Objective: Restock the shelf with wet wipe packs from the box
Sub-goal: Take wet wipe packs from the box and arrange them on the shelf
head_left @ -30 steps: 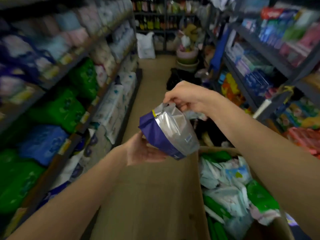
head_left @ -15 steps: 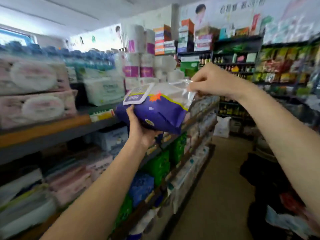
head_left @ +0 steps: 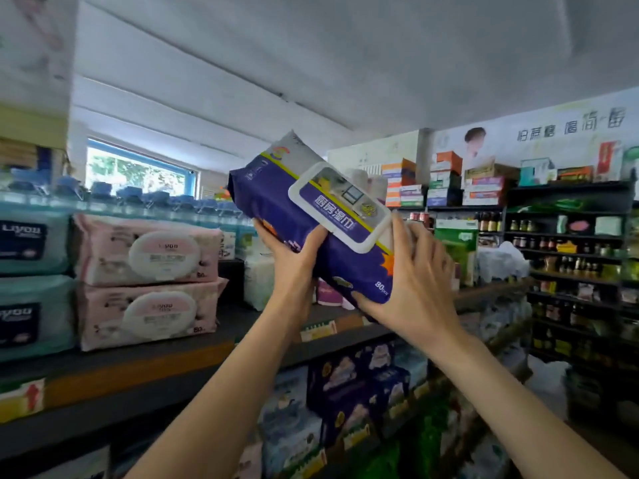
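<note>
Shop shelving fills the left side under a pale ceiling, with stacked pink wipe packs [head_left: 145, 250] on the upper shelf [head_left: 138, 361] and a bare stretch of shelf to their right. Raised in front of that gap, clear of the shelf, is the purple wet wipe pack [head_left: 294, 216]. Its long axis runs on a slant from 10 o'clock down to 4 o'clock, with the white flip lid [head_left: 340, 207] facing the camera and the gathered seam end pointing up toward 10 o'clock.

The left hand [head_left: 294, 261] grasps the pack from beneath at about 7 o'clock, thumb hooked over its front. The right hand [head_left: 411, 281] clasps the lower end at 4 o'clock, fingers spread along the edge. Both hands sit low on the pack, with the left nearer the shelf. Judging by this, the coming move needs the pack levelled and pushed toward 9 o'clock, beside the pink stack.
</note>
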### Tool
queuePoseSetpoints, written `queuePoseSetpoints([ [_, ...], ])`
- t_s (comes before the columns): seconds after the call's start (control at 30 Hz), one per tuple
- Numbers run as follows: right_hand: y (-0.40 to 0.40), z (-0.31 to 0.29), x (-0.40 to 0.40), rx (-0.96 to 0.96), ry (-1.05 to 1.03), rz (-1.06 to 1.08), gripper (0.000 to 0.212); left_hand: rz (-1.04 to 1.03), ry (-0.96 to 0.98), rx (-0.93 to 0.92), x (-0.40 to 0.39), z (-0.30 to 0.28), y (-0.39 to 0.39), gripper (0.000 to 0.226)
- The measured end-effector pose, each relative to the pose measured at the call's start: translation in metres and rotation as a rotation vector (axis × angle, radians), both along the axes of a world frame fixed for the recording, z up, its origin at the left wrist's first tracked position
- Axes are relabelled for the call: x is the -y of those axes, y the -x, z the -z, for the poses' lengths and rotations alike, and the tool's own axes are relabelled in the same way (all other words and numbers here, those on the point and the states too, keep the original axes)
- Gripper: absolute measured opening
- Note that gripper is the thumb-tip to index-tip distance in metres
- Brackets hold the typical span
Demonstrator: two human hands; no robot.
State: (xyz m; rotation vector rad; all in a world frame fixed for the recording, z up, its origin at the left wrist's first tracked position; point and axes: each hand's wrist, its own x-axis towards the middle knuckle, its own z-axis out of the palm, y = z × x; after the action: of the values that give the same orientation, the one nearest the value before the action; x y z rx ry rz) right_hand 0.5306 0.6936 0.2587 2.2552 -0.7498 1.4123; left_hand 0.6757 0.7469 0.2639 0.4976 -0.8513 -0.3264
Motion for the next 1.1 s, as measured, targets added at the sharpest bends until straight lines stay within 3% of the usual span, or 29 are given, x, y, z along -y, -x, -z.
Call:
queuePoseSetpoints([
  [0.13, -0.026, -0.017, 0.038, 0.111, 0.168, -0.083, 0.11, -0.066, -0.067, 0.229, -0.003, -0.02, -0.025, 0.1],
  [0.27, -0.066, -0.028, 0.055, 0.181, 0.269, -0.165, 0.11, -0.113, -0.112, 0.285, -0.023, -0.032, -0.049, 0.095],
  [0.4, -0.117, -0.057, 0.047, 0.218, 0.185, -0.255, 0.108, -0.141, -0.122, 0.207, -0.063, -0.057, -0.073, 0.071],
  [0.57, -0.185, -0.075, 0.028, 0.233, 0.202, -0.364, 0.097, -0.501, -0.184, 0.119, -0.12, -0.086, -0.122, 0.03],
  [0.6, -0.199, -0.08, 0.025, 0.228, 0.225, -0.37, 0.096, -0.584, -0.179, 0.123, -0.134, -0.089, -0.138, 0.033],
  [0.7, -0.238, -0.098, 0.019, 0.204, 0.333, -0.371, 0.099, -0.77, -0.205, 0.125, -0.174, -0.098, -0.182, 0.08],
  [0.73, -0.25, -0.103, 0.017, 0.185, 0.369, -0.371, 0.101, -0.798, -0.268, 0.136, -0.182, -0.099, -0.193, 0.083],
  [0.97, -0.337, -0.123, 0.0, 0.036, 0.511, -0.398, 0.122, -0.795, -0.651, 0.277, -0.213, -0.104, -0.256, 0.033],
  [1.1, -0.387, -0.116, -0.011, -0.019, 0.495, -0.435, 0.122, -0.817, -0.724, 0.227, -0.226, -0.104, -0.286, 0.035],
])
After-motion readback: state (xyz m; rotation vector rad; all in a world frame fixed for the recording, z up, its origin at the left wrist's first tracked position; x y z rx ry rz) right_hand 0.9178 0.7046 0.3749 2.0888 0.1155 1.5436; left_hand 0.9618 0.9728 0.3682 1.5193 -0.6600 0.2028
